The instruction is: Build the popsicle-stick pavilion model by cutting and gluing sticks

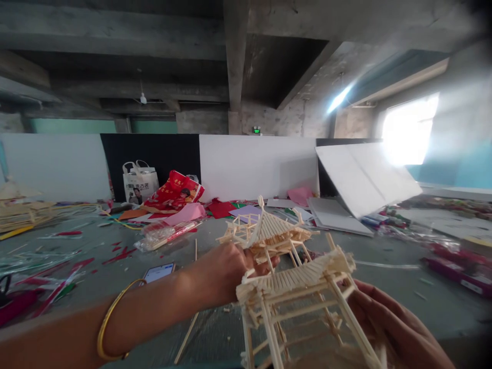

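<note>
A model building of pale wooden sticks [295,279] stands in front of me, with a ridged roof over an open frame of posts and crossbars. Just behind it rises a pointed stick roof [271,225] on thin posts; whether the two parts are joined I cannot tell. My left hand [242,260], a gold bangle on its wrist, reaches in between them with fingers curled at the stick model, partly hidden by the front roof. At the right side of the front frame, my right hand [392,320] grips the posts, its fingertips partly covered.
A phone [158,272] lies beyond my left forearm. Loose sticks [187,338], plastic wrappers [165,236] and paper scraps litter the grey table. Farther back are a red bag [175,192], a white tote bag [134,179] and a leaning white board [369,177]. A purple box [457,274] lies right.
</note>
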`<state>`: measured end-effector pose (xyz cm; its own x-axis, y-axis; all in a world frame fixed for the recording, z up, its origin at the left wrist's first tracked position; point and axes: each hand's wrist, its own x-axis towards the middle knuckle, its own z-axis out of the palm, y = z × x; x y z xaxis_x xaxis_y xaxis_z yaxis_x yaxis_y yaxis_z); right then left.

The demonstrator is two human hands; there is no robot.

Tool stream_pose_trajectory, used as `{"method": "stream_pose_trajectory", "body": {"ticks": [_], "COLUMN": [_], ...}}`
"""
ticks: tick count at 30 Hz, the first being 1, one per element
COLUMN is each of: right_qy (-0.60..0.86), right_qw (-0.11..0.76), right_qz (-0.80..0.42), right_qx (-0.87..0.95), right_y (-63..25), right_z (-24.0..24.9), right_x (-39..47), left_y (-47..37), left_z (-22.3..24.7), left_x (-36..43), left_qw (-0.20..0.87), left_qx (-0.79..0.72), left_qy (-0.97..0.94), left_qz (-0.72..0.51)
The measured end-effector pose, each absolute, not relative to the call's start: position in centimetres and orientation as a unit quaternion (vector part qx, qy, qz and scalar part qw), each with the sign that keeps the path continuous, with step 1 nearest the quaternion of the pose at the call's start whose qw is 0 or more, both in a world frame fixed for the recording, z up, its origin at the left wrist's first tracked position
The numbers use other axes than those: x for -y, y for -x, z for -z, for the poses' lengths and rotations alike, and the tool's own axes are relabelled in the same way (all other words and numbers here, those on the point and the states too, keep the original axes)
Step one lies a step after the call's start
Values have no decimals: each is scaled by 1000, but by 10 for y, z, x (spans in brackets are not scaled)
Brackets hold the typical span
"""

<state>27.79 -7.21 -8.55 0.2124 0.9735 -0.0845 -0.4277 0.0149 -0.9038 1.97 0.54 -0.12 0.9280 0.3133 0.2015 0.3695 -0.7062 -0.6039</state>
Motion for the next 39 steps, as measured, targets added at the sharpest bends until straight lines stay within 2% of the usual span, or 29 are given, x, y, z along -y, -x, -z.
{"method": "stream_pose_trajectory", "body": {"ticks": [7, 18, 24, 30, 39], "right_qy": [418, 442, 455, 444, 427], "right_qw": [642, 625, 655, 646, 638], "right_qz": [-590, -574, -522, -551, -575], "right_qx": [256, 292, 301, 287, 282], "right_y": [-280, -280, -271, -275, -278], "right_z": [86, 84, 79, 82, 84], "right_x": [73, 69, 73, 72, 71], "left_y": [-6, -16, -16, -6, -13], "left_z": [-6, 6, 7, 7, 7], "left_x": [1, -6, -6, -4, -5], "left_qw": [456, 405, 413, 439, 420], "left_qx": [188, 202, 195, 199, 198], "left_qy": [870, 891, 888, 876, 885], "left_qz": [-5, 44, 50, 15, 23]}}
